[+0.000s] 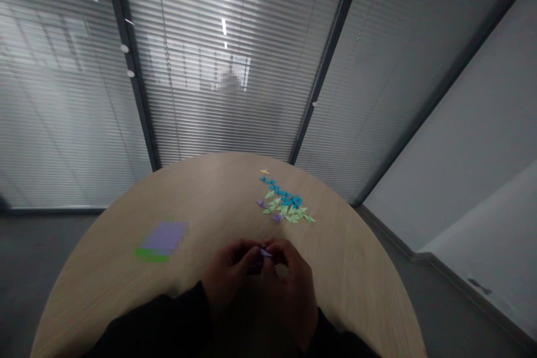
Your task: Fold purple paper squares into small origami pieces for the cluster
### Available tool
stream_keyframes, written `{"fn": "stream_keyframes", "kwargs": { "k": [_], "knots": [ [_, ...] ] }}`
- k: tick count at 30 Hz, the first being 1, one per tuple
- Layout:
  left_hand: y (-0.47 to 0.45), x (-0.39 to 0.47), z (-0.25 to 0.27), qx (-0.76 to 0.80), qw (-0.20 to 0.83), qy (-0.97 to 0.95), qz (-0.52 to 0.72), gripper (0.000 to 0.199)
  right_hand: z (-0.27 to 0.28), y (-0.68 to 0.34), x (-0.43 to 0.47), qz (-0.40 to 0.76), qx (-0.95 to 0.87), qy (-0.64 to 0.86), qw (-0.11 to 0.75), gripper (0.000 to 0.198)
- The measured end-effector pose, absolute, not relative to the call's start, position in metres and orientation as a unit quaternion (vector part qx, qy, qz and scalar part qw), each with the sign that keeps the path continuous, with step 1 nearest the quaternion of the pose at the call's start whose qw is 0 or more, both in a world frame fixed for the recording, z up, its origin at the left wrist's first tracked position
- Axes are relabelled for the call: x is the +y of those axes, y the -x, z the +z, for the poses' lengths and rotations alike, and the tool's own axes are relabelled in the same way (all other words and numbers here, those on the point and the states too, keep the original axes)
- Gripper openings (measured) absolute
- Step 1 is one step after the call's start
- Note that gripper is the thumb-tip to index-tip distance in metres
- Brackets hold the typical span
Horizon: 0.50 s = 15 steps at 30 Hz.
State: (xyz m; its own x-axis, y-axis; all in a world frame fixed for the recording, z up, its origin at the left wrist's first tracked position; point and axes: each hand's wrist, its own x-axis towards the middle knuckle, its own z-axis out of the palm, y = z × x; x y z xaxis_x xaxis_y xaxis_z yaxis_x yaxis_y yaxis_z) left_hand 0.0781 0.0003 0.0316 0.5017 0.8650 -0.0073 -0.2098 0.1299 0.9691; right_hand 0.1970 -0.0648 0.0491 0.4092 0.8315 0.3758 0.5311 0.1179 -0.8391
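Note:
Near the front middle of the round table (218, 190), my left hand (229, 271) and my right hand (296, 279) meet at the fingertips. Both pinch a small purple folded paper piece (265, 253), whose pointed tip shows between the thumbs. The fingers hide most of it. Just beyond my right hand lies a cluster of small folded paper cranes: light green ones (292, 213), blue ones (289, 199), a purple one (277, 217) and a single yellow one (264, 172) at the far end.
To the left sits a stack of square paper (163, 238), purple on top with green beneath, blurred by pixelation. Behind the table's curved far edge stand glass panels with blinds (226, 117) in dark frames. A pale wall (474, 168) rises on the right.

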Motion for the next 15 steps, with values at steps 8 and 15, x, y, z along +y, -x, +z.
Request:
{"fn": "stream_keyframes", "kwargs": {
  "k": [8,15],
  "knots": [
    [-0.0771,0.0045,0.0243,0.316,0.694,-0.518,0.388,0.044,0.0454,-0.2016,-0.0628,0.174,-0.511,0.637,0.550,0.014],
    [-0.0791,0.0015,0.0271,0.354,0.654,-0.536,0.399,0.042,0.0437,-0.2065,-0.0610,0.188,-0.542,0.607,0.551,0.019]
  ]
}}
